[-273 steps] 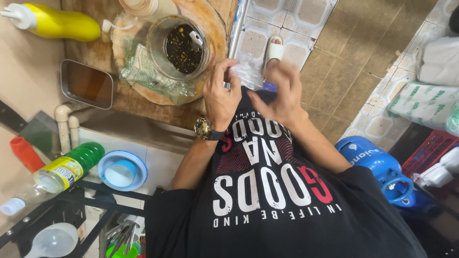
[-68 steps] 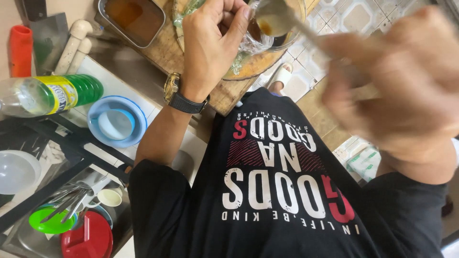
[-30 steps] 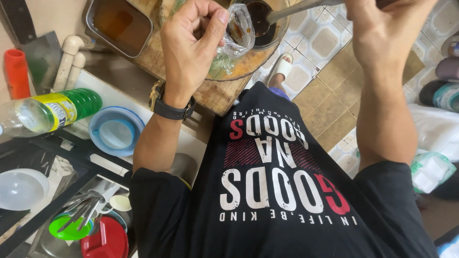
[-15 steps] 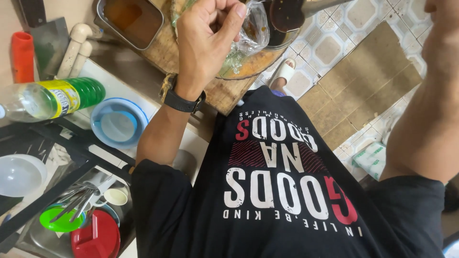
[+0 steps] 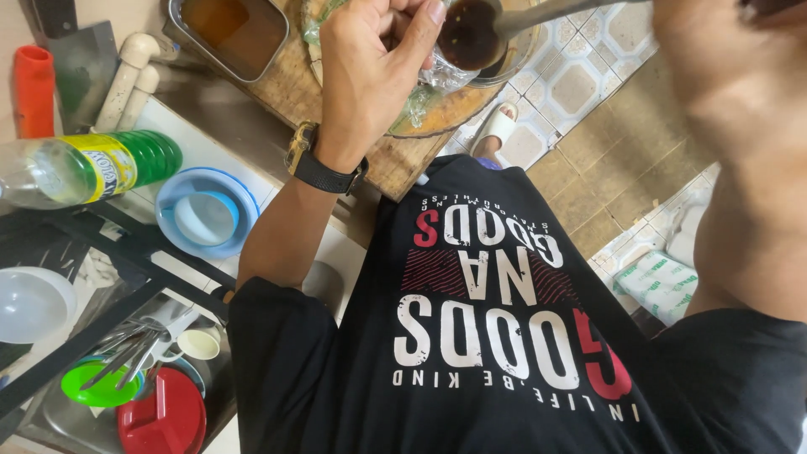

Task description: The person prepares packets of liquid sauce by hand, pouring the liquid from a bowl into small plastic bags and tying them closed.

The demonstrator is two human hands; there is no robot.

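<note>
My left hand [image 5: 370, 76] is raised over the wooden chopping board [image 5: 395, 164] and pinches the rim of a clear plastic bag [image 5: 433, 80]. The bag hangs beside a glass bowl [image 5: 514, 52]. A metal ladle [image 5: 467, 34] filled with dark sauce and seeds sits right at the bag's mouth, touching my fingertips. Its handle runs off to the upper right into my right hand [image 5: 714, 34], which is blurred and close to the camera. A black watch is on my left wrist.
A metal tray of brown liquid [image 5: 235, 29] stands on the board's far side. To the left are a cleaver [image 5: 76, 59], a green bottle [image 5: 92, 164] and a blue bowl [image 5: 206, 214]. A dish rack at lower left holds a red plate [image 5: 164, 416]. A sandal [image 5: 496, 126] lies on the tiled floor.
The ladle has swung left and now rests at the bag's mouth by my left fingers. My right arm has come nearer the camera. My left hand keeps its pinch.
</note>
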